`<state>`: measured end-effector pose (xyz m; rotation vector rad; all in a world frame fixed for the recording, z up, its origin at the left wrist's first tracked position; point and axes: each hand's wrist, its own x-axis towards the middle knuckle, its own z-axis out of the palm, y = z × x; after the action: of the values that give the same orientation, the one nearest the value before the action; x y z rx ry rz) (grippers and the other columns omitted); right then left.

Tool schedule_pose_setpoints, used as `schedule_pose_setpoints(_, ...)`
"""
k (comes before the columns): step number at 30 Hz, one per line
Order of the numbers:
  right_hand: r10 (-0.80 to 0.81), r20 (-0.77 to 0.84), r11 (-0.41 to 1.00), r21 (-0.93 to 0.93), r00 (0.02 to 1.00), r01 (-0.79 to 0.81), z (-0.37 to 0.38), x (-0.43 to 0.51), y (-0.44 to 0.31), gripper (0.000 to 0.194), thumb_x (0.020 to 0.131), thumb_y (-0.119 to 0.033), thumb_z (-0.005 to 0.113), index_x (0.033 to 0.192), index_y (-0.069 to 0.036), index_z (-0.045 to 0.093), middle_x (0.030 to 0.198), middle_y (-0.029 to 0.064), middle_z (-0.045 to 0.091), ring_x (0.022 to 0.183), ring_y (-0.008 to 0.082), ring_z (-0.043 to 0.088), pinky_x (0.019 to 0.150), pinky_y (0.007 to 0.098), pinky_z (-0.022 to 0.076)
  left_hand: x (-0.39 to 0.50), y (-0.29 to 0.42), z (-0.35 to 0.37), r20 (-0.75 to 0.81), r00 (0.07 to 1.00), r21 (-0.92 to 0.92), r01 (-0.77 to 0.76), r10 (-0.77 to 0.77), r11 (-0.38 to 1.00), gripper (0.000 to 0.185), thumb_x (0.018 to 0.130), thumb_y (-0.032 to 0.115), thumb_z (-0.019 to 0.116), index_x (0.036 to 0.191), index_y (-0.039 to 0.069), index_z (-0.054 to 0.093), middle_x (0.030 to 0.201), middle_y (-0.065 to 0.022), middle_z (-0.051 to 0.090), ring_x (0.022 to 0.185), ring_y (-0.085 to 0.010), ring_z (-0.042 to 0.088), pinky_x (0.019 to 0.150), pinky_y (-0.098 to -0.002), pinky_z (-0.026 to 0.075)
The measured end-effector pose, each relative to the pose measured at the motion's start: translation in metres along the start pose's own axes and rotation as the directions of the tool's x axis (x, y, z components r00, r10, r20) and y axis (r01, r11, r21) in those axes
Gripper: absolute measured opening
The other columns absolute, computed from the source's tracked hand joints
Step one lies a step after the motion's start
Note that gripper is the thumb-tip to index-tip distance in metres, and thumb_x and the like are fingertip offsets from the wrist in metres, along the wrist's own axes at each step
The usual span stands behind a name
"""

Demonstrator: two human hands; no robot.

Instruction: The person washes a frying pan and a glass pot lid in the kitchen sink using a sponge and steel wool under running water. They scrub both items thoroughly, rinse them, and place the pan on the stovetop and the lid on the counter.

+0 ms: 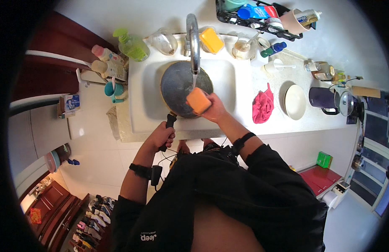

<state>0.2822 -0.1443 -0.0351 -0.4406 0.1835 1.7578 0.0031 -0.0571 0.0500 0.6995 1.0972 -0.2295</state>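
Observation:
A dark frying pan (178, 85) lies in the white sink basin (224, 82), its black handle (171, 121) reaching over the front rim. My left hand (163, 135) is closed around that handle. An orange sponge (198, 100) is held in my right hand (215, 108), over the right part of the pan. Water falls from the curved metal faucet (193, 41) beside the sponge's upper edge. Whether the sponge touches the pan cannot be told. The fingertips of my right hand are partly hidden behind the sponge.
Behind the basin stand a green pump bottle (133, 45), an upturned clear bottle (164, 42), a yellow sponge (212, 40) and a glass jar (242, 49). On the right counter are a red cloth (263, 105), a cream bowl (295, 102) and a dark kettle (323, 97). A teal cup (113, 89) is left.

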Motion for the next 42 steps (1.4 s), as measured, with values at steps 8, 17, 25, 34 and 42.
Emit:
schedule_pose_setpoints(8,-0.087,-0.172,0.978,-0.203,0.981,0.051,-0.013,-0.049,-0.078,0.046,0.106,-0.035,0.056,0.152,-0.029,0.048,0.144,0.0107,0.058,0.125,0.0352,0.062,0.088,0.0561,0.0533,-0.056,0.002,0.028,-0.353,0.922,0.261,-0.064,0.157,0.963,0.029,0.095,0.009,0.057,0.114,0.006,0.035,0.072,-0.0065,0.050,0.051,-0.0128,0.048,0.041,-0.0314,0.040)
schedule_pose_setpoints(17,-0.186,-0.066,0.236,-0.972,0.980,-0.020,-0.013,-0.055,-0.122,0.063,0.102,-0.022,0.064,0.161,-0.025,0.041,0.121,0.0052,0.059,0.103,0.0171,0.057,0.089,0.0321,0.0499,-0.096,-0.033,0.033,-0.478,0.605,0.802,0.003,0.637,0.598,0.036,0.095,0.011,0.057,0.123,0.000,0.037,0.081,-0.0294,0.067,0.069,-0.0474,0.068,0.062,-0.0559,0.052)
schedule_pose_setpoints(25,-0.355,0.093,-0.484,-0.869,0.930,-0.098,-0.024,-0.021,-0.095,0.036,0.103,-0.036,0.061,0.123,-0.006,0.064,0.109,0.0257,0.070,0.104,0.0433,0.066,0.092,0.0524,0.0529,-0.122,-0.046,0.065,-0.590,0.449,0.803,0.237,0.671,0.547,0.042,0.098,0.015,0.057,0.132,0.004,0.037,0.085,-0.0316,0.069,0.080,-0.0536,0.067,0.070,-0.0622,0.051)
schedule_pose_setpoints(34,-0.221,-0.128,-0.680,-0.690,0.967,-0.247,-0.012,0.004,-0.118,0.050,0.105,-0.048,0.054,0.110,-0.001,0.068,0.109,0.0253,0.072,0.103,0.0451,0.068,0.090,0.0557,0.0532,-0.128,-0.070,0.058,-0.620,0.430,0.765,0.146,0.656,0.627,0.040,0.099,0.015,0.059,0.132,0.005,0.038,0.083,-0.0300,0.069,0.075,-0.0508,0.067,0.065,-0.0586,0.051)
schedule_pose_setpoints(42,0.064,0.324,-0.709,-0.651,0.944,0.271,0.032,0.082,-0.139,0.050,0.103,-0.040,0.061,0.142,-0.009,0.057,0.135,0.0226,0.062,0.124,0.0416,0.060,0.102,0.0495,0.0509,-0.139,-0.065,0.033,-0.520,0.817,0.004,-0.290,0.250,0.957,0.028,0.101,0.015,0.058,0.126,0.007,0.050,0.068,-0.0019,0.051,0.047,-0.0101,0.046,0.039,-0.0279,0.036)
